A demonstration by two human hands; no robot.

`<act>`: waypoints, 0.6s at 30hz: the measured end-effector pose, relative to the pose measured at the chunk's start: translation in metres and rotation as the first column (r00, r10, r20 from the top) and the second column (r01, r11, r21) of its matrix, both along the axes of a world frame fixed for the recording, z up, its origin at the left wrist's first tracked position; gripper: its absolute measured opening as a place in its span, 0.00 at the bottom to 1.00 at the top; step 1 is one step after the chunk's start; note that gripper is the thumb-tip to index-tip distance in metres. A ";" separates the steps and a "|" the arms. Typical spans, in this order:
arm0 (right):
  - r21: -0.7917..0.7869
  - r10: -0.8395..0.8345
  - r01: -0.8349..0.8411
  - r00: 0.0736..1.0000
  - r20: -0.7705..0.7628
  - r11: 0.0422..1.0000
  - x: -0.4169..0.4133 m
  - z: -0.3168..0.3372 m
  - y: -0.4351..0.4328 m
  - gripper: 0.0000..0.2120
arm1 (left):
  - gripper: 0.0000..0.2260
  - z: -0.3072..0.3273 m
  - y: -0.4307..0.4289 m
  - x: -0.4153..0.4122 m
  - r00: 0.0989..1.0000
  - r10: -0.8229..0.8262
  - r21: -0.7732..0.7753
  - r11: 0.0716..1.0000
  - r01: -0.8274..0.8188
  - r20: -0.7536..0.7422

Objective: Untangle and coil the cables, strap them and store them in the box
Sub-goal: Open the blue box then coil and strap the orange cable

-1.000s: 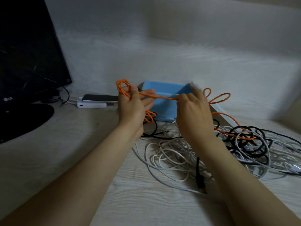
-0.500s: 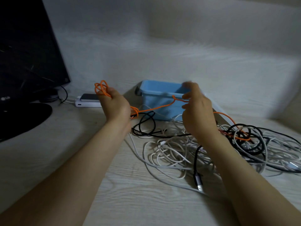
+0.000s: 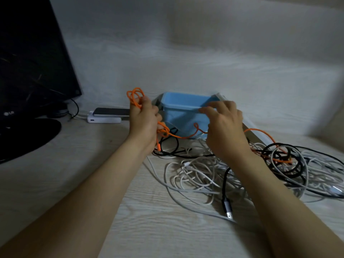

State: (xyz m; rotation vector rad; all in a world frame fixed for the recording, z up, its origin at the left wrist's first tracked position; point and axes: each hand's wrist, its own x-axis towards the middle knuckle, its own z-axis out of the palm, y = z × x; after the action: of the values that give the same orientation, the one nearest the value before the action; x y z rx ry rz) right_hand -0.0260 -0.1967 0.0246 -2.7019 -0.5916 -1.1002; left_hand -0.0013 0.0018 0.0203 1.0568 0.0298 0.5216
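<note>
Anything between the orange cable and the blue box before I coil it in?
Yes: right of the right hand, the orange cable runs into the black cable loops and is tangled there. The left hand grips its coiled end. The blue box stands open.

A pale wood-grain counter meets a plain white wall; a dark monitor stands at the left. The light is dim.

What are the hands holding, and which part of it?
The left hand grips the orange cable by its coiled loops. The cable passes behind the right hand, but whether that hand pinches it cannot be told.
</note>
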 end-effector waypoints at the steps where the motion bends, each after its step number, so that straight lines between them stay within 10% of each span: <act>1: 0.018 0.140 -0.140 0.990 0.014 0.990 -0.004 0.003 0.005 0.32 | 0.13 0.002 -0.004 -0.005 0.998 -0.064 0.003 0.998 0.064 0.014; 5: 0.131 0.384 -0.364 0.902 -0.198 0.922 -0.027 0.005 0.029 0.26 | 0.14 0.007 -0.006 -0.011 0.975 -0.219 -0.104 0.969 0.223 0.048; 9: -0.079 0.196 -0.232 0.928 -0.316 0.970 -0.015 -0.008 0.027 0.20 | 0.13 0.013 -0.003 -0.012 0.944 -0.316 -0.195 0.924 0.328 0.089; 15: -0.156 -0.058 0.066 0.997 0.052 0.986 0.002 -0.005 0.005 0.10 | 0.15 0.014 0.001 -0.013 0.956 -0.287 -0.275 0.916 0.291 0.056; 18: 0.038 0.147 -0.155 0.977 0.156 0.987 0.002 -0.002 -0.002 0.05 | 0.15 0.014 0.005 -0.011 0.974 -0.225 -0.273 0.938 0.214 -0.010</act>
State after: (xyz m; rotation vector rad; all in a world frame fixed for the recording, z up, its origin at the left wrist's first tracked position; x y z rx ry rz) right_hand -0.0240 -0.1985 0.0225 -2.4985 -0.7684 -1.2707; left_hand -0.0123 0.0069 0.0344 0.7900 0.0186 0.2821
